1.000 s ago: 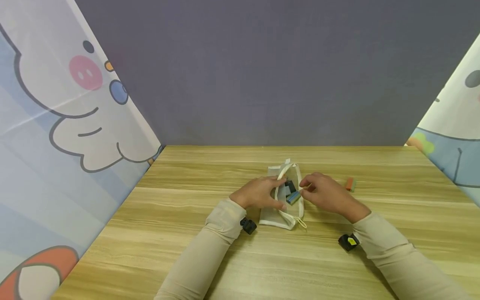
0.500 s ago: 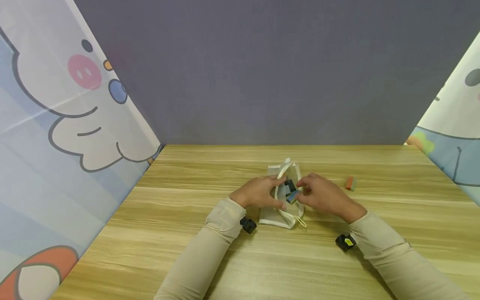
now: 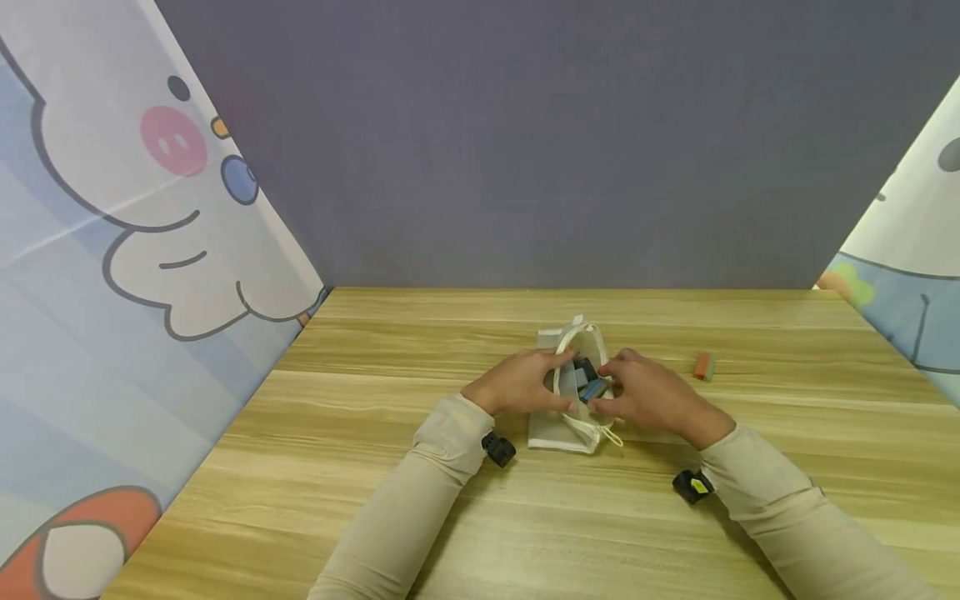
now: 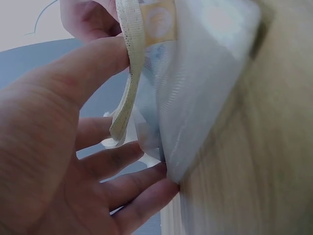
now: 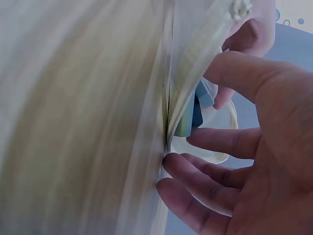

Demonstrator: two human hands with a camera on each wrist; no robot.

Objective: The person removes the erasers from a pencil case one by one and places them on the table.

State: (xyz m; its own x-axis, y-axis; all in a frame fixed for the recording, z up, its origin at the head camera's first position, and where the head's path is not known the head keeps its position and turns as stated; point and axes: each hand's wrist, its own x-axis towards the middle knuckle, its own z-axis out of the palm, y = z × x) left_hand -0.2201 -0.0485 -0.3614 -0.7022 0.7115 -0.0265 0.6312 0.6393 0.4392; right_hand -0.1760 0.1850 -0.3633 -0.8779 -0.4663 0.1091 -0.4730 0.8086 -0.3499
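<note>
A white mesh bag point(image 3: 555, 429) with a cream-edged mouth lies on the table, its opening facing right. Inside sit several small blocks, among them a blue block point(image 3: 592, 390) and a dark block point(image 3: 585, 367). From the left, my left hand point(image 3: 521, 383) holds the bag's mouth, thumb and fingers spread around its edge. My right hand point(image 3: 652, 396) holds the opposite edge; in the right wrist view its thumb touches the cream band point(image 5: 188, 90) and its index fingertip is close to a greenish block point(image 5: 185, 122). Mesh partly hides the bag's contents.
An orange and grey-green block point(image 3: 703, 367) lies on the wooden table point(image 3: 420, 333), right of the bag. A yellowish drawstring point(image 3: 611, 435) trails from the mouth. A dark grey panel point(image 3: 525, 150) rises behind the table, with printed cloths at both sides.
My right hand's thumb and fingers have moved apart at the mouth's right edge. The bag has shifted slightly right. My left hand has stayed nearly still.
</note>
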